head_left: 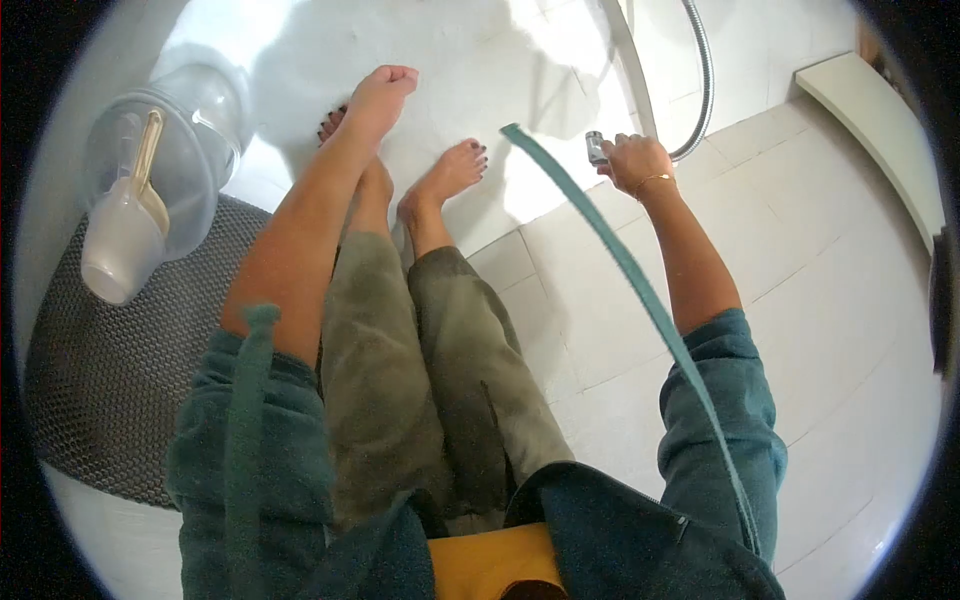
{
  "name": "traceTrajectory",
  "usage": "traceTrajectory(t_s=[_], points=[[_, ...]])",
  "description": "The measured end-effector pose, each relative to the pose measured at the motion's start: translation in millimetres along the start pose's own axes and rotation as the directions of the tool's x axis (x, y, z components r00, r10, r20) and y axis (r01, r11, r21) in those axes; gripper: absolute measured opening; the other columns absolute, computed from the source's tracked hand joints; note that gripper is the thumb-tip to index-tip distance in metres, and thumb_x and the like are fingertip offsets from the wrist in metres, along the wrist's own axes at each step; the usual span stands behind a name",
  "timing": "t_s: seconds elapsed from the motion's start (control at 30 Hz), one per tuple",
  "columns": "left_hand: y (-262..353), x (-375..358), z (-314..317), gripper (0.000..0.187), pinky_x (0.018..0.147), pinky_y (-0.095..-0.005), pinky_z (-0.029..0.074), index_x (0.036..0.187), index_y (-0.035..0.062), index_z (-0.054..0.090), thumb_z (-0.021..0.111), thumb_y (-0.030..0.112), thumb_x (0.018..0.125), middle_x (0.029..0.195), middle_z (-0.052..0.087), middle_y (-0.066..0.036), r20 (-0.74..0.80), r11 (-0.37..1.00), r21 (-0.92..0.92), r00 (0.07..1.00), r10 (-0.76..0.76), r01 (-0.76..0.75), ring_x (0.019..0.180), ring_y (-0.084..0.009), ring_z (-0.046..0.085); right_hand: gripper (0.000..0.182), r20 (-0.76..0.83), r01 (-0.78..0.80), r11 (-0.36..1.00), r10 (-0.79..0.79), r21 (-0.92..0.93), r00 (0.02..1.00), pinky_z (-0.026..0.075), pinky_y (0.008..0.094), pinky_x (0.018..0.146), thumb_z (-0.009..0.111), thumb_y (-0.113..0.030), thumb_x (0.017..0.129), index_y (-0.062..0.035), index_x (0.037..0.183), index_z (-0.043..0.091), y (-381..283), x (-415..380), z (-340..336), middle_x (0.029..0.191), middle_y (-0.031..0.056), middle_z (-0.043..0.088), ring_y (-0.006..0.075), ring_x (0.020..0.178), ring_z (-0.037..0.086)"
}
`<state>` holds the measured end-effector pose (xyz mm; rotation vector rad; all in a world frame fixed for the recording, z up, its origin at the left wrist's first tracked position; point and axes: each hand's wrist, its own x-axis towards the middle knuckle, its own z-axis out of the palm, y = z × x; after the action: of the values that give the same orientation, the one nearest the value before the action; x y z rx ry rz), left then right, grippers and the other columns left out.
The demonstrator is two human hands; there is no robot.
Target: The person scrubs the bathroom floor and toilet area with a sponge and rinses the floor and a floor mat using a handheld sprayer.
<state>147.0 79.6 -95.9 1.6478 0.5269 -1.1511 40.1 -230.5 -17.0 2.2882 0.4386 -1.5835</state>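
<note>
My right hand (637, 163) is wrapped around a chrome hand shower (596, 148), its metal end showing to the left of my fingers. A flexible metal hose (705, 85) runs up from behind that hand. My left hand (383, 100) is held out over my feet with its fingers curled closed, and nothing sticks out of it. Below it my bare feet (455, 172) stand on the wet, pale floor. Loose green straps (610, 245) hang from my rolled-up sleeves.
At the left stands a clear plastic bucket (215, 110) with a lid; a white dipper (122, 245) and a beige-handled tool (150, 150) are on it. A dark textured mat (130, 400) lies beside me. A curved white edge (870, 135) is at the right.
</note>
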Motion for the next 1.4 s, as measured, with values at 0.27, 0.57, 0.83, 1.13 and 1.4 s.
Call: traceTrajectory(t_s=[0.27, 0.57, 0.83, 1.13, 1.4], points=[[3.9, 0.0, -7.7, 0.027, 0.075, -0.0251, 0.04, 0.098, 0.0041, 0.059, 0.056, 0.024, 0.08, 0.089, 0.059, -0.003, -0.032, 0.996, -0.081, 0.999, 0.022, -0.025, 0.083, -0.012, 0.051, 0.032, -0.147, 0.058, 0.998, -0.052, 0.036, 0.988, 0.047, 0.0328, 0.072, 0.053, -0.04, 0.081, -0.0123, 0.098, 0.056, -1.9, -1.3, -34.2, 0.092, 0.0053, 0.06, 0.0189, 0.087, 0.059], [7.3, 0.4, -42.3, 0.026, 0.071, -0.0238, 0.04, 0.097, 0.004, 0.06, 0.057, 0.023, 0.079, 0.088, 0.059, -0.003, -0.107, 0.994, -0.081, 0.992, 0.071, -0.08, 0.08, -0.0105, 0.051, 0.025, 0.418, 0.483, 0.871, -0.406, -0.093, 0.812, 0.043, 0.0338, 0.075, 0.056, -0.034, 0.079, -0.015, 0.096, 0.061, -50.5, -17.4, 21.8, 0.086, 0.0029, 0.064, 0.0192, 0.088, 0.06], [16.2, -8.7, -67.2, 0.026, 0.075, -0.0248, 0.04, 0.098, 0.0035, 0.059, 0.056, 0.021, 0.079, 0.09, 0.059, -0.003, -0.08, 0.995, -0.065, 0.994, 0.07, -0.076, 0.082, -0.0124, 0.052, 0.034, 0.173, 0.409, 0.9, -0.431, 0.149, 0.885, 0.039, 0.0311, 0.078, 0.056, -0.042, 0.077, -0.0152, 0.098, 0.06, -101.2, -2.5, 15.9, 0.093, 0.0021, 0.06, 0.0178, 0.09, 0.057], [22.9, -5.4, -94.9, 0.026, 0.076, -0.0244, 0.04, 0.098, 0.0041, 0.059, 0.056, 0.02, 0.078, 0.091, 0.059, -0.003, -0.089, 0.987, -0.128, 0.992, 0.091, -0.102, 0.084, -0.0125, 0.051, 0.017, 0.438, 0.705, 0.692, -0.591, -0.155, 0.677, 0.04, 0.0296, 0.075, 0.059, -0.03, 0.077, -0.0152, 0.083, 0.066, -122.7, -22.2, -20.0, 0.084, 0.002, 0.065, 0.0161, 0.084, 0.06], [9.0, -9.6, -106.1, 0.029, 0.08, -0.0238, 0.037, 0.105, 0.0041, 0.057, 0.052, 0.021, 0.082, 0.097, 0.056, 0.0, -0.042, 0.994, -0.106, 0.999, 0.033, -0.037, 0.086, -0.0108, 0.046, 0.013, 0.187, 0.677, 0.705, -0.65, -0.214, 0.736, 0.038, 0.0287, 0.076, 0.055, -0.029, 0.079, -0.0199, 0.08, 0.064, -172.3, 3.7, -50.5, 0.083, -0.0036, 0.062, 0.0129, 0.087, 0.057]])
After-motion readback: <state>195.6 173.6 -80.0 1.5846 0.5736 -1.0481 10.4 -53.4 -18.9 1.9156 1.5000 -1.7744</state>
